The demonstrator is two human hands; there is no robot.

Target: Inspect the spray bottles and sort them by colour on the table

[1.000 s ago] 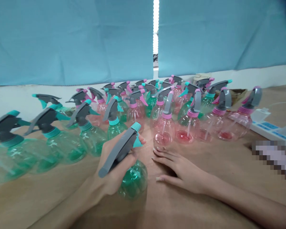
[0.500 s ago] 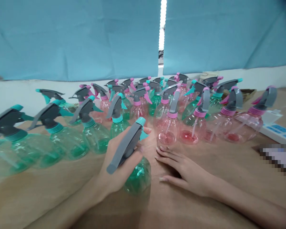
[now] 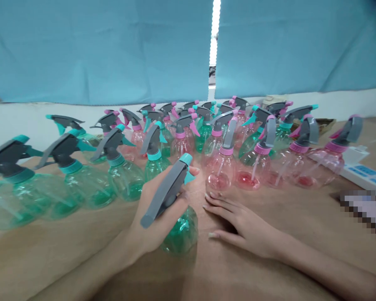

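Note:
My left hand [image 3: 155, 209] is closed round the neck of a green spray bottle [image 3: 181, 232], just under its grey trigger head with a turquoise nozzle. The bottle is at the front middle of the table; its neck is hidden by my fingers. My right hand [image 3: 238, 221] rests on the brown tabletop [image 3: 207, 267] with its fingers stretched out and nothing in it. Just beyond its fingertips stands a pink spray bottle [image 3: 219, 173]. Left of my left hand, a green spray bottle [image 3: 128, 179] stands in a row with several similar ones.
Several more pink and green spray bottles [image 3: 183, 142] crowd the back of the table. At the right lie a white and blue box-like thing [image 3: 363, 171] and a pixelated, blurred-out flat object [image 3: 368, 209]. A blue curtain [image 3: 113, 50] hangs behind.
The view has shifted very slightly. Both hands and the held spray bottle keep practically the same positions.

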